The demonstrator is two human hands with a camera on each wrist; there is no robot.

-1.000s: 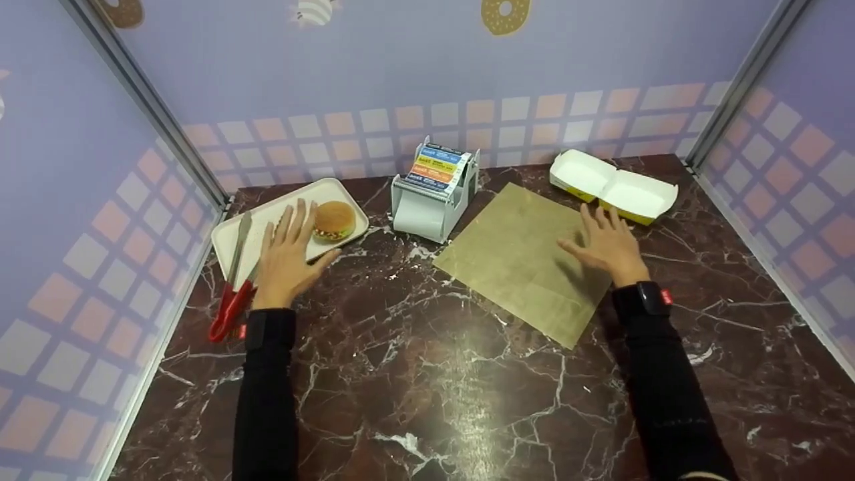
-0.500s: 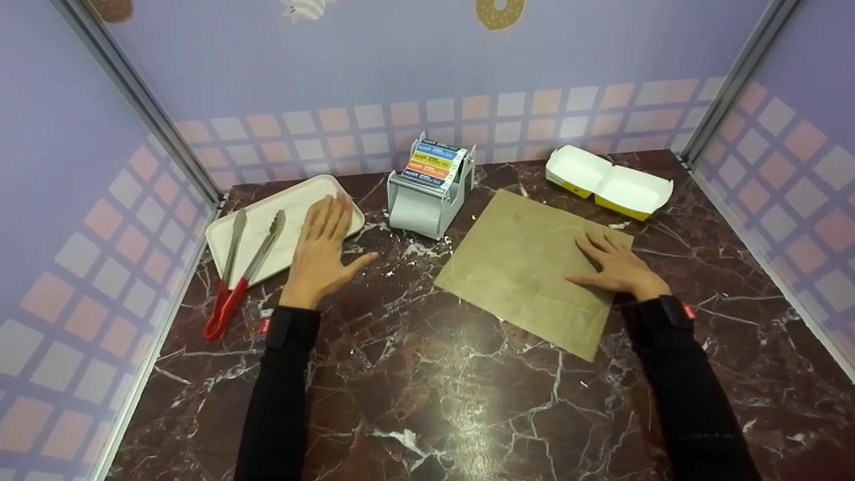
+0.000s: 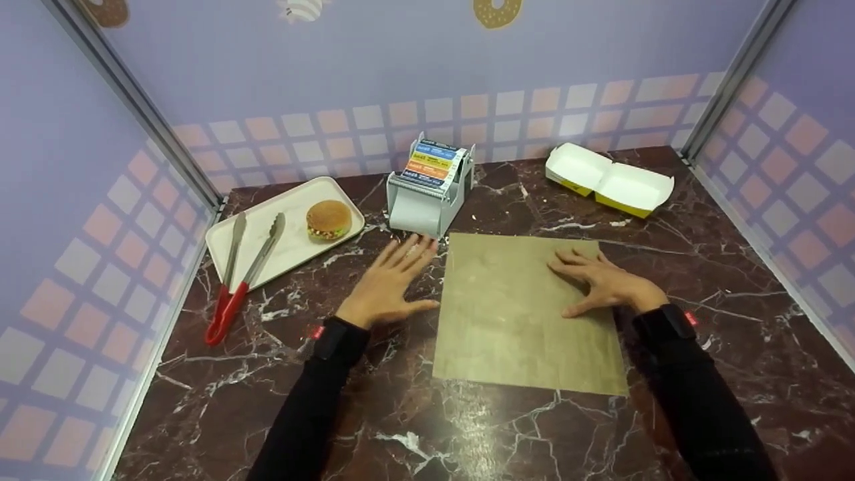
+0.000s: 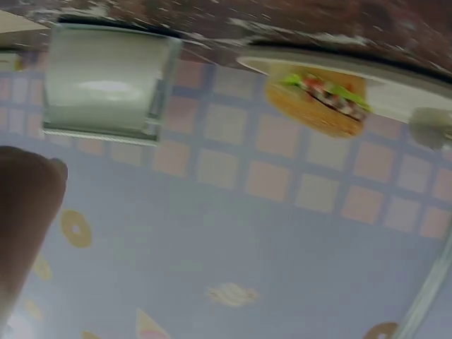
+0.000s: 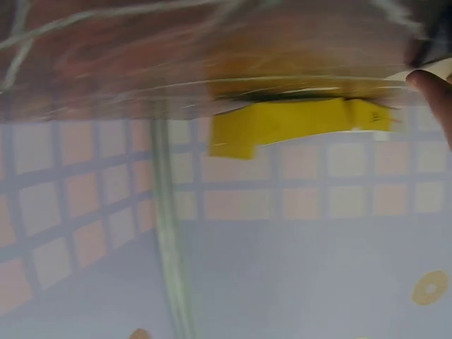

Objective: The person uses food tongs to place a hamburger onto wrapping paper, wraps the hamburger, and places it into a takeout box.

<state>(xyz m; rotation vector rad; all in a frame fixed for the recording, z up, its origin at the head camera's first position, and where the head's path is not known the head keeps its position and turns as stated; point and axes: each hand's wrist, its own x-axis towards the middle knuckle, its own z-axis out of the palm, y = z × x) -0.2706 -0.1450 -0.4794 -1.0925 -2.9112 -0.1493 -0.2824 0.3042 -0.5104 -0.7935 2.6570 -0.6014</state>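
Note:
A square sheet of brown wrapping paper (image 3: 507, 307) lies flat on the dark marbled table, its sides nearly parallel to the table's front. My right hand (image 3: 601, 280) rests on the sheet's right side with fingers spread and slightly bent; a fingertip (image 5: 432, 92) shows at the edge of the right wrist view. Just left of the sheet, my left hand (image 3: 391, 284) is spread and holds nothing, its thumb near the paper's left edge. One blurred finger (image 4: 28, 219) appears in the left wrist view.
A burger (image 3: 328, 220) sits on a white tray (image 3: 297, 230) at the left, with red-handled tongs (image 3: 234, 294) partly on it. Behind my left hand stands a label dispenser (image 3: 431, 187). An unfolded yellow-and-white burger box (image 3: 631, 190) lies at the back right.
The paper has turned and slid toward me under the right hand, which shifted slightly downward. My left hand has moved right from over the tray to beside the paper, uncovering the burger and tongs.

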